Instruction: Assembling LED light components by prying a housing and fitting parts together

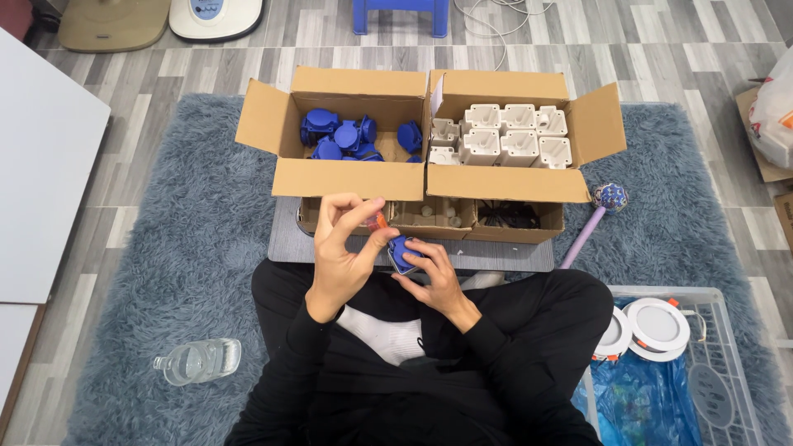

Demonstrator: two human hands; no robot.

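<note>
Right hand (pixel 434 277) clamped on smooth blue plastic part (pixel 402 252), above lap. Left hand (pixel 343 248) pinching small orange piece (pixel 377 220). Behind: cardboard box (pixel 347 177) of blue parts, on shaggy grey rug (pixel 182 248).

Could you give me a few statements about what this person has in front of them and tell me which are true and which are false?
1. The left box holds blue parts. True.
2. The right box holds red parts. False: its parts are white.
3. The right hand holds a blue piece. True.
4. The left hand rests flat on the rug. False: it is raised, fingers pinching something small and orange.
5. A clear water bottle stands upright on the rug. False: it lies on its side.
</note>
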